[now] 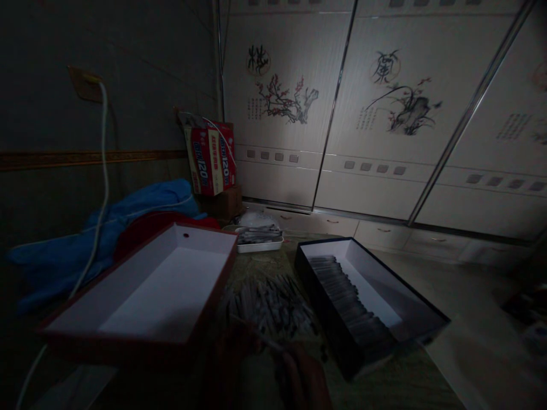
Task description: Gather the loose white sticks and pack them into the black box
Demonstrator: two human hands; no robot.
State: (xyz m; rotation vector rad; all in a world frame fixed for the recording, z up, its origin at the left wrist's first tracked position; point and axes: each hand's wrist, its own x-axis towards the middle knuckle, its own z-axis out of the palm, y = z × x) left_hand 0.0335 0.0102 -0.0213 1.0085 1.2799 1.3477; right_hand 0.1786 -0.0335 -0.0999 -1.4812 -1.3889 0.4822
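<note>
The picture is dim, so both hands are dark and blurred. Between them is a thin pale pen point(270, 343), slanting down to the right. My left hand point(235, 347) is closed at its left part, and my right hand point(301, 373) has its fingers closed around the right end. Just beyond the hands lies a loose pile of similar slender pens point(276, 304) with dark and clear parts. To the right, a dark-edged box point(404, 285) holds a long row of the pens point(342, 296) along its left side. Finger details are lost in shadow.
A red box lid point(162, 285) with white lining stands at the left. Behind are a white tray point(260, 246) with more pens, a red carton point(211, 156) and blue cloth point(141, 208). A white cable point(105, 165) hangs at left; sliding cabinet doors point(282, 136) stand behind.
</note>
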